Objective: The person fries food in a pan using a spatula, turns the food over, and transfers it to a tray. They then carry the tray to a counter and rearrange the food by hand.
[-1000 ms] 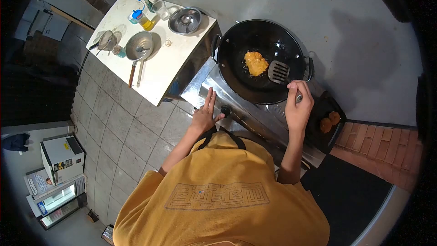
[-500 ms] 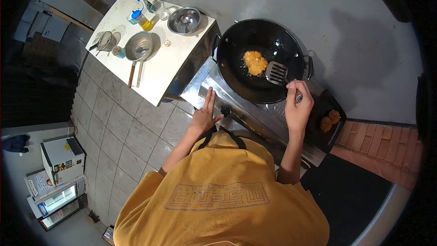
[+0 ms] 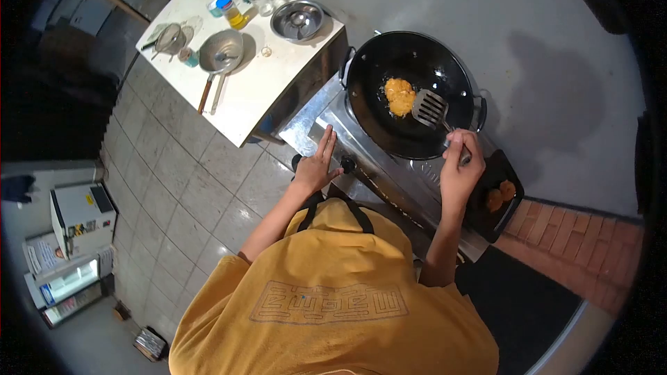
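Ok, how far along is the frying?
Looks done: two browned pieces lie on the black tray. In hand: the right hand holds the slotted spatula right by a paler orange piece in the wok. Left: that piece probably needs more browning, then lifting out. Whether more pieces are waiting, I can't tell.

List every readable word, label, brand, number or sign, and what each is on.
None reads for certain.
Shirt: framed block print, letter shapes unclear.
White cabinet: stickers, too small.
Poster beside it: lettering, too small and blurred.
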`<move>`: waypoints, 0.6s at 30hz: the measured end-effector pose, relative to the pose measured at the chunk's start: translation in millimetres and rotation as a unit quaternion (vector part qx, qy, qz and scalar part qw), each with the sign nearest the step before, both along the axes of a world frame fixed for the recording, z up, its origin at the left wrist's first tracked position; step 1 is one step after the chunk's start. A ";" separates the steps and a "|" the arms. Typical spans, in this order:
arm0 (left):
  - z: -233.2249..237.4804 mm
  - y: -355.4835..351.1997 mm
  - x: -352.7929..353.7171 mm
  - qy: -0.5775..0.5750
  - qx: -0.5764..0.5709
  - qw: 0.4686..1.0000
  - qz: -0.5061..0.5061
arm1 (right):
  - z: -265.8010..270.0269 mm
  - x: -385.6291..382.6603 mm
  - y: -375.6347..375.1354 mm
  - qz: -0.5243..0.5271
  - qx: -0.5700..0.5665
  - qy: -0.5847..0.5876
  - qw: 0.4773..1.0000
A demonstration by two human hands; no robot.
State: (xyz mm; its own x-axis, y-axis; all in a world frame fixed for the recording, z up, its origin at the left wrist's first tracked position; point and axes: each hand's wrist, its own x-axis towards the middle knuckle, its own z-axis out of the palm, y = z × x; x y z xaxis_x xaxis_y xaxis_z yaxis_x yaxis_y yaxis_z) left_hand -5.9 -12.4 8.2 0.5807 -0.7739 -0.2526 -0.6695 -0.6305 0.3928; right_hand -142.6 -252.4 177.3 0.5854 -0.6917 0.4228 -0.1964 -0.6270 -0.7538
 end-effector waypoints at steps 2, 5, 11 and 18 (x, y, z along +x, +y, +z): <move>-1.0 0.2 -3.9 -0.004 -0.009 1.000 0.016 | -1.2 -0.8 3.3 0.005 0.008 0.019 1.000; 17.6 -1.6 -8.2 0.011 -0.025 0.998 0.058 | -5.5 10.4 12.1 0.021 0.004 0.037 0.999; -7.5 26.6 -10.8 0.067 -0.238 0.955 0.161 | -25.1 6.4 19.9 0.041 -0.035 -0.005 0.999; -91.8 103.8 -17.9 0.127 -0.324 0.898 0.270 | -31.3 3.1 19.9 0.056 -0.223 0.100 0.968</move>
